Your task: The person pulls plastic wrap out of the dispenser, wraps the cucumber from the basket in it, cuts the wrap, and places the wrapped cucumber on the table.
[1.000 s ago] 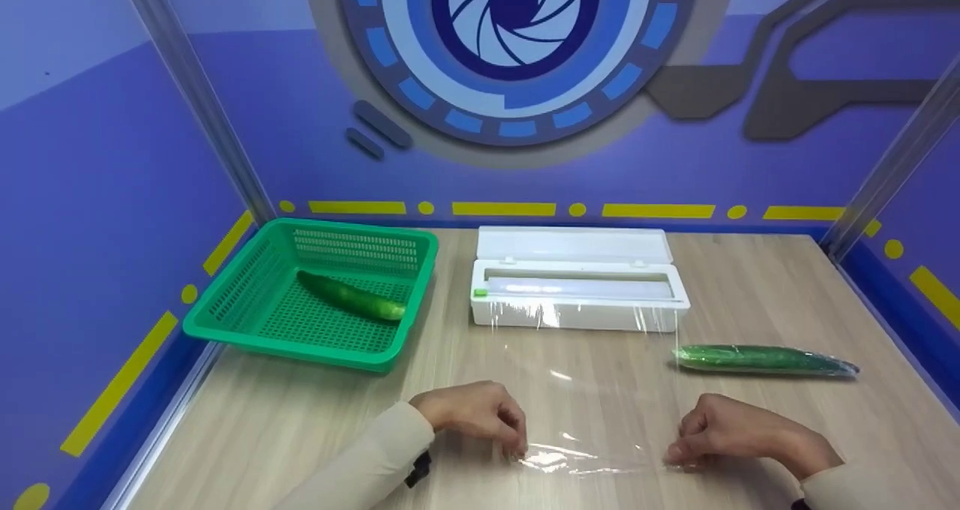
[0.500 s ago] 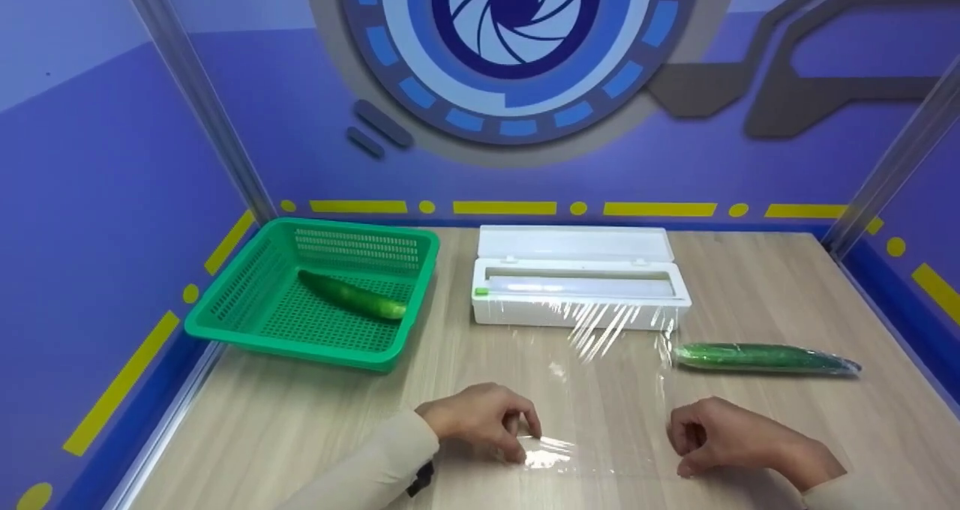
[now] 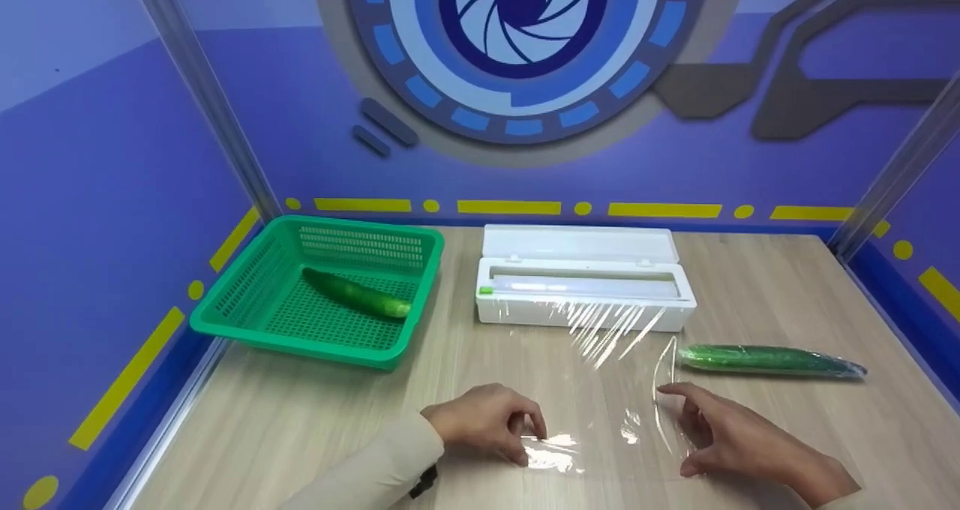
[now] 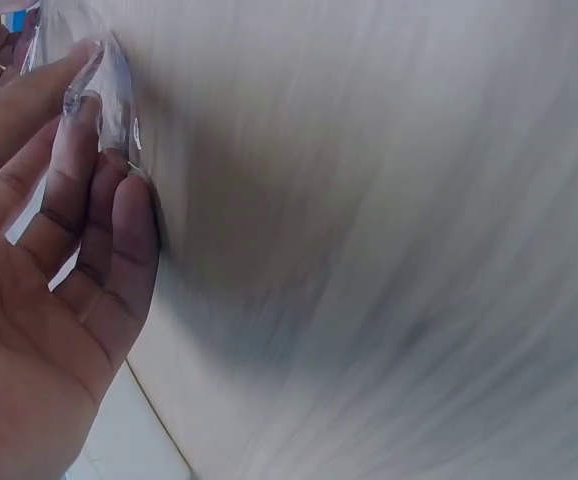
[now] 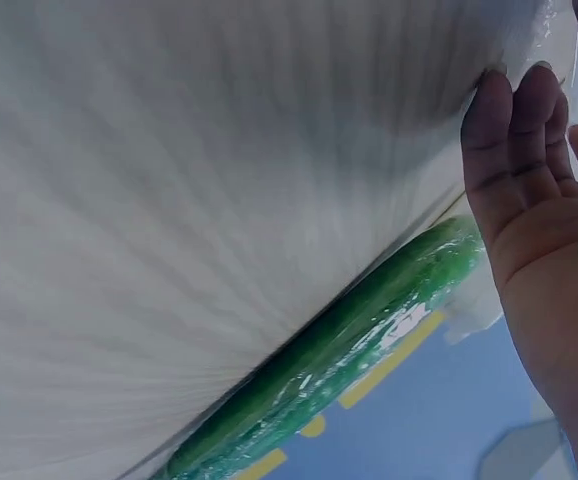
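A clear sheet of plastic wrap [image 3: 600, 427] stretches over the table from a white wrap dispenser [image 3: 585, 311] with its lid raised. My left hand [image 3: 491, 424] holds the sheet's near left corner; in the left wrist view the film [image 4: 114, 85] bunches at the fingertips of my left hand [image 4: 59, 230]. At the sheet's right edge is my right hand [image 3: 739, 435], forefinger reaching forward along the film and thumb low by the near corner. In the right wrist view the fingers of my right hand [image 5: 544, 190] are extended and apart from the thumb.
A film-wrapped cucumber [image 3: 772, 361] lies right of the sheet, just beyond my right hand. At the back left, a green basket [image 3: 292, 349] holds an unwrapped cucumber [image 3: 356, 294]. Blue panels [image 3: 420, 172] enclose the wooden table [image 3: 757, 285] at the back and sides.
My right hand has loosened from the near right corner, its forefinger spreading forward along the film's edge. That edge now lifts and curls. My left hand has shifted slightly right.
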Tool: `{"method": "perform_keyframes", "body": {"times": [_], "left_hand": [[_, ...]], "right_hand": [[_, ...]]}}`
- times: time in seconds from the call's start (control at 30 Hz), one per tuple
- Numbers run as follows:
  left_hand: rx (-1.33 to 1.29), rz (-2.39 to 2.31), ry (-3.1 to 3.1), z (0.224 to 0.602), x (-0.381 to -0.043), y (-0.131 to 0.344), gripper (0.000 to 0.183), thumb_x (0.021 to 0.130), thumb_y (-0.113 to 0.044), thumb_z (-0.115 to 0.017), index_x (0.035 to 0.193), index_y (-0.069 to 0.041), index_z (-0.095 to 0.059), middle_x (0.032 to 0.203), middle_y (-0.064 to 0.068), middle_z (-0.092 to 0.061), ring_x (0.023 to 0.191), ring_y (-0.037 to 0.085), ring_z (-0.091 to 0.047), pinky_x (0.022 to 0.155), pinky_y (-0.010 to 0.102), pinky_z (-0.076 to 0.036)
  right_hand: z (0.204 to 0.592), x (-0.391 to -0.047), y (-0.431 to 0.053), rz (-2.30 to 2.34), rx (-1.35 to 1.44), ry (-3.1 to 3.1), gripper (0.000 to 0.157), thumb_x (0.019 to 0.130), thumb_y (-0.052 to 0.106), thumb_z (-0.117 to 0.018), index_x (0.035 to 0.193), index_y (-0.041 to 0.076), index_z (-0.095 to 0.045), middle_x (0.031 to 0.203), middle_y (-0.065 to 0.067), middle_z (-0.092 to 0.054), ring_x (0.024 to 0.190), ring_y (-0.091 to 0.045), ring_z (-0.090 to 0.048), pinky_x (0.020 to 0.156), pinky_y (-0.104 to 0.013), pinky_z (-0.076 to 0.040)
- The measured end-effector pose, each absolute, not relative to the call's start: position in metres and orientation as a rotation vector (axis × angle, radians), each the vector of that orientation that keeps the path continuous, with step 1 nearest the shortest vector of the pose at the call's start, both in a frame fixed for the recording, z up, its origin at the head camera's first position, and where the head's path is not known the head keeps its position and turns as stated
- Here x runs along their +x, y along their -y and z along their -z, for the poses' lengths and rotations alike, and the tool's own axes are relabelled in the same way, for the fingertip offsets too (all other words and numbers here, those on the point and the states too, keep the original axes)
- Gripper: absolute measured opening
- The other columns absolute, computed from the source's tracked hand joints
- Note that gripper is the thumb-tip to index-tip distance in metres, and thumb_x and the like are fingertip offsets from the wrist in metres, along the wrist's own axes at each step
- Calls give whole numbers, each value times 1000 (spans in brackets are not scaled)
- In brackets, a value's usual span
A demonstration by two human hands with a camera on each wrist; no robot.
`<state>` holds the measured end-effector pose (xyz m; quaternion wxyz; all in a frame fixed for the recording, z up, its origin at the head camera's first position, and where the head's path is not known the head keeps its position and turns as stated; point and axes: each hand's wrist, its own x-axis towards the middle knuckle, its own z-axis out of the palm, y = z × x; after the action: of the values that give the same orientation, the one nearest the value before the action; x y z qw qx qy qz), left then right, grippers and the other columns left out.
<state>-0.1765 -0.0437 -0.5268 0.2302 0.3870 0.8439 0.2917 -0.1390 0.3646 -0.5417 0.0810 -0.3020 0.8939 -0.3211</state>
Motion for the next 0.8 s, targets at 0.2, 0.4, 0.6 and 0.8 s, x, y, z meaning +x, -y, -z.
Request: {"method": "perform_keyframes", "body": {"times": [0.2, 0.4, 0.6, 0.8], "left_hand": [[1183, -808, -2284, 529, -178, 46, 32, 80, -12, -94, 108, -18, -80, 73, -16, -64, 68, -10, -55, 70, 12, -45], [1321, -823, -2345, 535, -176, 53, 28, 80, -18, -95, 105, -19, -82, 85, -10, -70, 78, -8, -57, 73, 10, -43], [1312, -836, -2440, 539, -173, 58, 32, 77, -28, -98, 103, -21, -80, 87, -10, -65, 78, -6, -56, 72, 10, -42], [1211, -853, -2454, 540, -173, 57, 46, 74, -28, -100, 113, -20, -75, 85, -11, -66, 77, -5, -57, 73, 13, -43]], "right_hand": [[543, -144, -371, 997, -909, -2551, 98, 79, 39, -93, 157, 1, -47, 97, 5, -56, 83, -8, -54, 69, -26, -45], [539, -142, -369, 904, -865, -2585, 105, 79, 45, -91, 163, 8, -40, 100, 3, -52, 84, -7, -50, 71, -26, -43], [538, -137, -366, 963, -729, -2605, 112, 74, 37, -97, 164, 15, -35, 102, 0, -57, 86, -10, -55, 69, -27, -46], [539, -137, -369, 942, -750, -2627, 95, 76, 40, -95, 152, 10, -47, 105, 0, -58, 90, -10, -55, 73, -28, -47]]}}
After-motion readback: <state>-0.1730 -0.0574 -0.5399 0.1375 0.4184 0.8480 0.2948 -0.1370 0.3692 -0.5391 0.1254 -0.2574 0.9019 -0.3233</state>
